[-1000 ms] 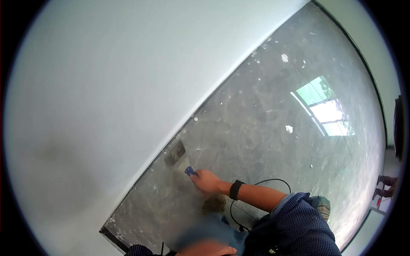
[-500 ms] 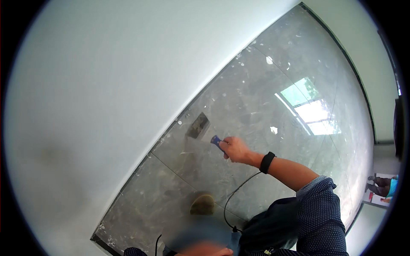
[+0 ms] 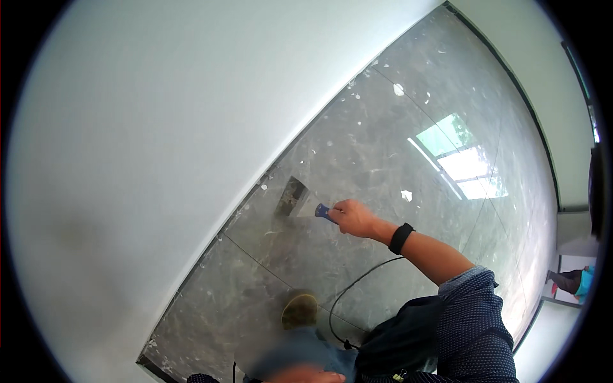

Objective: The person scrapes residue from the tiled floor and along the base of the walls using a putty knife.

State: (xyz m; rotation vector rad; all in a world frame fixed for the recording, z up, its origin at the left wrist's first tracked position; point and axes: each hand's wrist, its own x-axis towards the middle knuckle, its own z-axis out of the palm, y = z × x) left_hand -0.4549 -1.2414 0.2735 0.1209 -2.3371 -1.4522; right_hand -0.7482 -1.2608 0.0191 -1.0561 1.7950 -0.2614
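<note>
My right hand (image 3: 352, 218) is closed round the blue handle of a putty knife (image 3: 303, 203). Its wide metal blade, smudged dark in part, points left toward the wall base. Whether the blade touches the grey floor (image 3: 357, 274) I cannot tell. At the bottom edge, part of my left hand (image 3: 310, 375) shows, blurred beside my blue-clad leg; its fingers are mostly hidden.
A white wall (image 3: 166, 115) rises on the left, meeting the floor along a dark edge. White flakes (image 3: 406, 195) lie scattered on the glossy tiles. Near my legs curves a black cable (image 3: 338, 300). A shoe tip (image 3: 299, 311) stands below. Another person (image 3: 571, 282) appears at the far right.
The putty knife has tilted, its handle now lying more level and its blade slightly lower left. My right hand has risen slightly. The view has shifted a little.
</note>
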